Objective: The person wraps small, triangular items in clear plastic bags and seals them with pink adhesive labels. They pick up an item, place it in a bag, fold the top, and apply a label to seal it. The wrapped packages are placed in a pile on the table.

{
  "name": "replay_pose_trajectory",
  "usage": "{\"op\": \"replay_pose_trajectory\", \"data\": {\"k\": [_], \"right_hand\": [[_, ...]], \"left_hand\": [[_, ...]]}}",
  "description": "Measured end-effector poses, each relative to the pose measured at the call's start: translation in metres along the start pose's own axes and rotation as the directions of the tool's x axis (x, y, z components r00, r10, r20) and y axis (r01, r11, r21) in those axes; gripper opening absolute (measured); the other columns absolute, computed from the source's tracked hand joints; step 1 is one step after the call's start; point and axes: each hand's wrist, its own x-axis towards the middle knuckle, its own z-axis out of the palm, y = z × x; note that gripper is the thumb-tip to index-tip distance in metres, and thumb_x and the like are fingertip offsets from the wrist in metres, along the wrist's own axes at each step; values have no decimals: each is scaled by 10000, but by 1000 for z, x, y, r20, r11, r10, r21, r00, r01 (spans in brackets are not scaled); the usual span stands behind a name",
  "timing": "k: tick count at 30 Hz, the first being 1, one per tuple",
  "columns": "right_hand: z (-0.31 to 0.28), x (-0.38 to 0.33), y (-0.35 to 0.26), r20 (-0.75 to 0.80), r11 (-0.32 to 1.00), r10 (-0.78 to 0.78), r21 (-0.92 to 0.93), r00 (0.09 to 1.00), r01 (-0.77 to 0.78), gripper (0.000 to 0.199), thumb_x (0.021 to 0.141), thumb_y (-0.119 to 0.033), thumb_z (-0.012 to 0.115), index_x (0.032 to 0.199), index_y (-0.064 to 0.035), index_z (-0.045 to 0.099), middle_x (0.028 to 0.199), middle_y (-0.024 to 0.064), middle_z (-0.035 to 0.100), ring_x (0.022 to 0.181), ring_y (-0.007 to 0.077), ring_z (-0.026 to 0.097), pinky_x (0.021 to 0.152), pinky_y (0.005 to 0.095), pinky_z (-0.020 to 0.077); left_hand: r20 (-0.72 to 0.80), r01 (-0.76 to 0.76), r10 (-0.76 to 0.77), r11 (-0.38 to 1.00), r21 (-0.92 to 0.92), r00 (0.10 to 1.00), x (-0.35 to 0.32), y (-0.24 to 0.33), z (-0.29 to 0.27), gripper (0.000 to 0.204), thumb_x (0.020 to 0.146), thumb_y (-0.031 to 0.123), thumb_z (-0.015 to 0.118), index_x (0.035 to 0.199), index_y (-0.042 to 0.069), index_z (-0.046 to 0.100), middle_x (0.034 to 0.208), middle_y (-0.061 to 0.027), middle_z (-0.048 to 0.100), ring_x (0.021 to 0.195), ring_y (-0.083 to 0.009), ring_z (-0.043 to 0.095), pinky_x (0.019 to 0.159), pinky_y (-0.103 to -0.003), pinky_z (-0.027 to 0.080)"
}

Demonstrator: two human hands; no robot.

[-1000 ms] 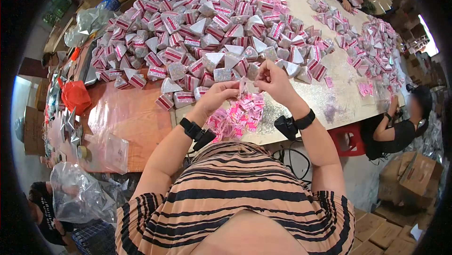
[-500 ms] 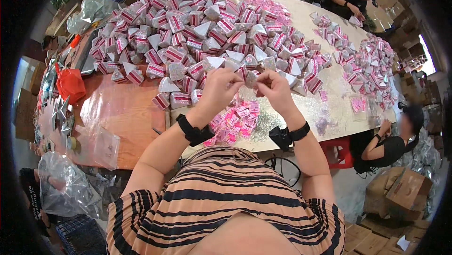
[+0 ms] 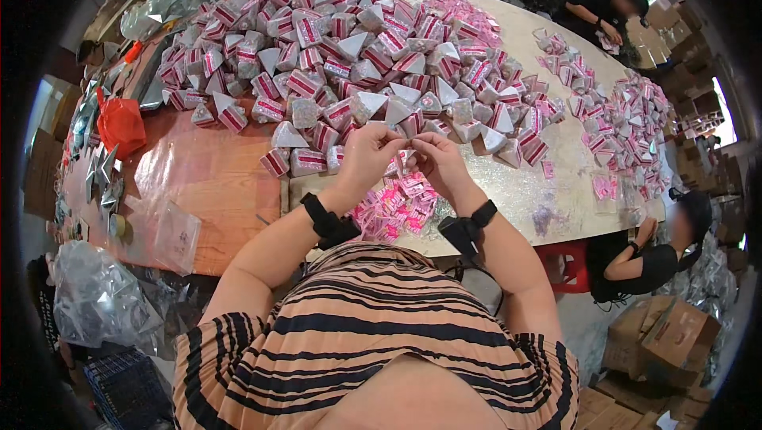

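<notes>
Above the near part of the table, my left hand (image 3: 369,154) and my right hand (image 3: 441,162) meet at the fingertips, both closed in a pinch. What they pinch is too small to make out; a bit of pink and white shows just under the fingers. Below them lies a loose heap of small pink printed tags (image 3: 399,206). Just beyond my hands spreads a large pile of wedge-shaped ornaments (image 3: 337,69), like cake slices, glittery silver-white with pink-red bands.
An orange-red bag (image 3: 121,124) and a clear plastic sheet (image 3: 176,238) lie at the left of the table (image 3: 226,184). More wedges (image 3: 627,113) lie at the right. Co-workers sit or stand at the far and right edges. Cardboard boxes (image 3: 663,335) stand at the lower right.
My right hand has moved left, so the fingertips of both hands now come together; before, a gap lay between them. The whole view has shifted slightly.
</notes>
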Motion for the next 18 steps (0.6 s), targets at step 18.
{"op": "replay_pose_trajectory", "data": {"k": [18], "right_hand": [[2,8,3,98,831,369,-481,924,-281,134,812,-100,673,776,28,657,649,69,628,538,137,589,506,261,464]], "left_hand": [[581,-615,326,673,411,746,6,0,-43,110,678,165,690,751,98,642,781,-64,568,833,-240,563,834,-391,406]]}}
